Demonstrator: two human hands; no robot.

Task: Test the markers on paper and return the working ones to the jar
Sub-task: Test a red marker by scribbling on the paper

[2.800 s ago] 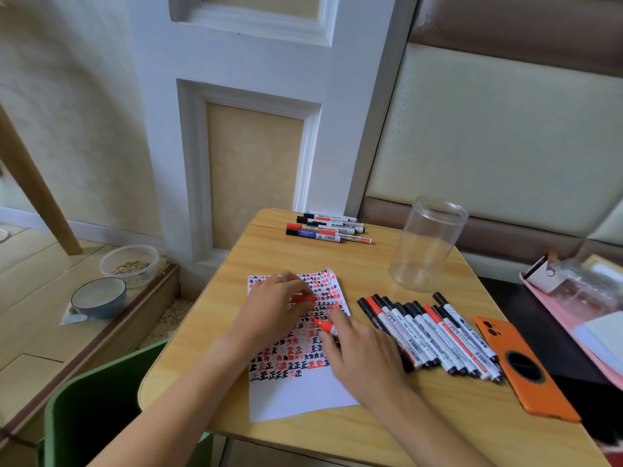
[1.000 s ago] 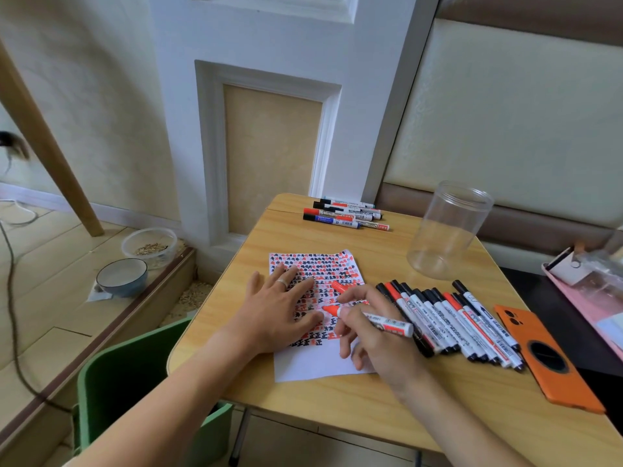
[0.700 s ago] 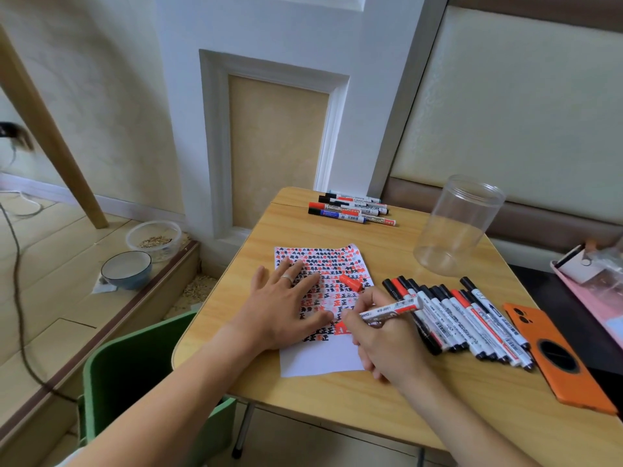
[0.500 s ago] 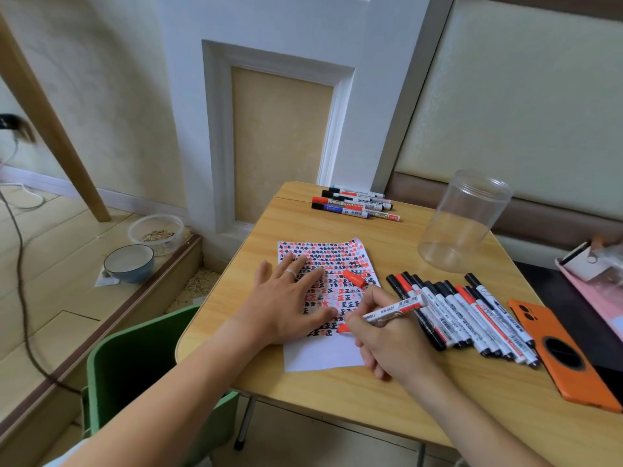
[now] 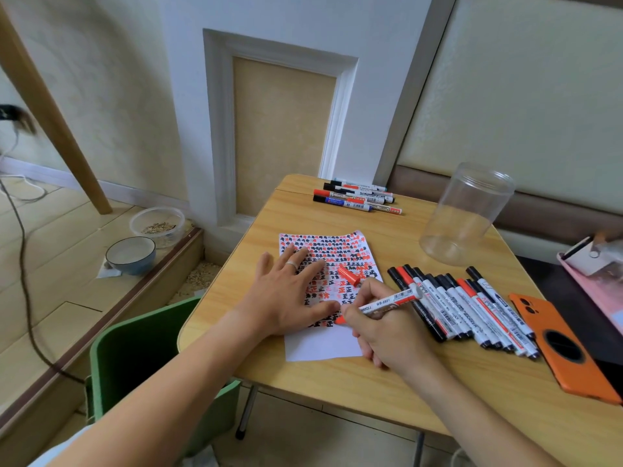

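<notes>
A sheet of paper [image 5: 323,348] covered with red and black marks lies on the wooden table [image 5: 337,379]. My left hand [image 5: 286,294] presses flat on it with spread fingers. My right hand [image 5: 387,328] grips an uncapped red marker [image 5: 387,301], its red tip touching the paper near the last row of marks. The marker's red cap [image 5: 348,275] lies loose on the paper. A row of several capped markers [image 5: 465,305] lies to the right. An empty clear plastic jar [image 5: 468,214] stands behind them.
Several more markers [image 5: 357,198] lie at the table's far edge by the wall. An orange phone [image 5: 566,345] lies at the right. A green chair [image 5: 135,358] stands at the table's left. Two bowls [image 5: 131,254] sit on the floor.
My left hand let the red cap go and flattened onto the paper. My right hand turned the marker into a writing grip and brought its tip down to the sheet.
</notes>
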